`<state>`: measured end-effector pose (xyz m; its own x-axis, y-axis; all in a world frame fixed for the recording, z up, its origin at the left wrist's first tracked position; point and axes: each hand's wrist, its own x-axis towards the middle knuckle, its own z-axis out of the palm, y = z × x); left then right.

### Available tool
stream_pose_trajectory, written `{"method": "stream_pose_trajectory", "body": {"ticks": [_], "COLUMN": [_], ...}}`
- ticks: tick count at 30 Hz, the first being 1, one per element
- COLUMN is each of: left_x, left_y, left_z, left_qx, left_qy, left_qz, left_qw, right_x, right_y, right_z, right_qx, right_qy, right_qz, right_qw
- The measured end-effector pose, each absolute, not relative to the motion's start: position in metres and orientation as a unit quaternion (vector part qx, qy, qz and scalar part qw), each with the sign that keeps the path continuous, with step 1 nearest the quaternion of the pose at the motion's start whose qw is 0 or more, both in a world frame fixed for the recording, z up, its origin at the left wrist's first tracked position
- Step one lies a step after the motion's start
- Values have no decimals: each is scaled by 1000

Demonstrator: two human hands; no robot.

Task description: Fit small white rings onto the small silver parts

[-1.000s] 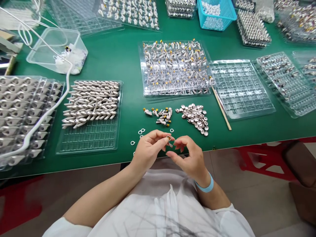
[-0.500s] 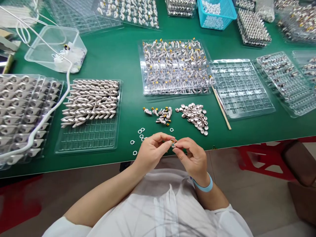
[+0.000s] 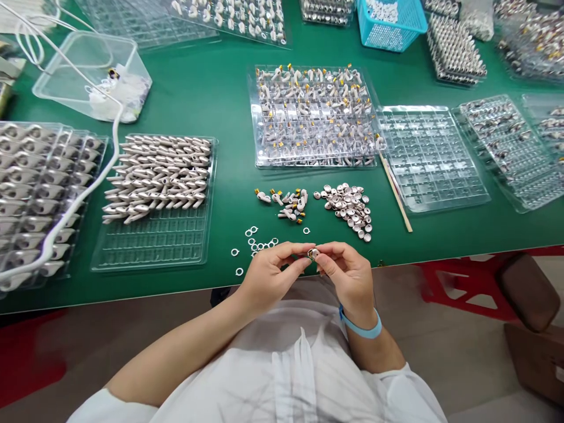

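The small metal part (image 3: 313,253) is held at the near edge of the table (image 3: 198,100), pinched between the fingertips of the left hand (image 3: 268,273) and right hand (image 3: 350,273). Thumbs and forefingers are closed on it; its fit is too small to verify. Judged unfinished, since both hands remain engaged. Loose stock outstanding: white rings (image 3: 261,246) beside the left hand; gold-tabbed pieces (image 3: 288,214) and metal caps (image 3: 350,205) farther from that edge. Leftward, a clear tray (image 3: 150,244) carries elongated pieces (image 3: 163,173) in its far rows.
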<state>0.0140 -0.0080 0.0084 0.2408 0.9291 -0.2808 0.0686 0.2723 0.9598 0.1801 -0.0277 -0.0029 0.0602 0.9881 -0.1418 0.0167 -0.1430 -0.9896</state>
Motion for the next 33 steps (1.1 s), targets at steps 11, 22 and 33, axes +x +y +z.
{"method": "stream_pose_trajectory", "body": {"ticks": [11,22,33], "left_x": [10,9,8], "left_y": [-7,-7,6], "left_z": [9,9,15], "left_qx": [570,548,391], "left_qy": [523,530,461], "left_qz": [330,315,308], "left_qw": [542,565,735], "right_x": [182,185,194], "right_y": [-24,-23,-22], "right_z": [-3,1,0], "right_qx": [-536,-521,-488], "right_qy": [-464,-500,-585], "right_qz": [537,535,498], "right_qw": [456,439,414]}}
